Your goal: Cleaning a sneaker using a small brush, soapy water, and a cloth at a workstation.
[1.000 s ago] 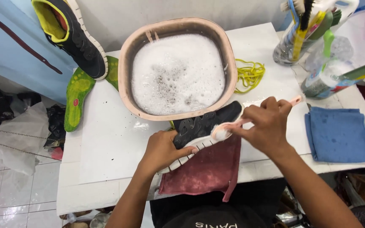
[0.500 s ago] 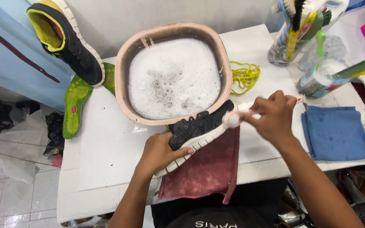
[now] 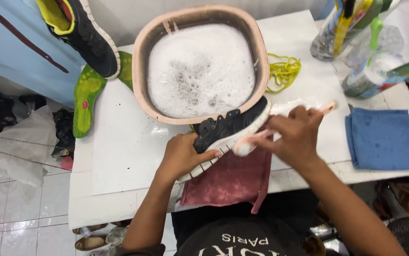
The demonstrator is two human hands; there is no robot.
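Holding the black shoe [image 3: 230, 128] on its side over the dark red cloth [image 3: 230, 182], just beside the pink basin [image 3: 140, 61] of foam, the left hand [image 3: 183, 154] has its fingers clamped around the heel part. The right hand [image 3: 296, 137] has its fingers closed on a pink brush [image 3: 256, 140], its head at the white sole. The shoe looks light, with a soft upper and a firmer sole, probably slippery from soap, so the heel and sole edge seem the safest grip on the tabletop [image 3: 124, 156].
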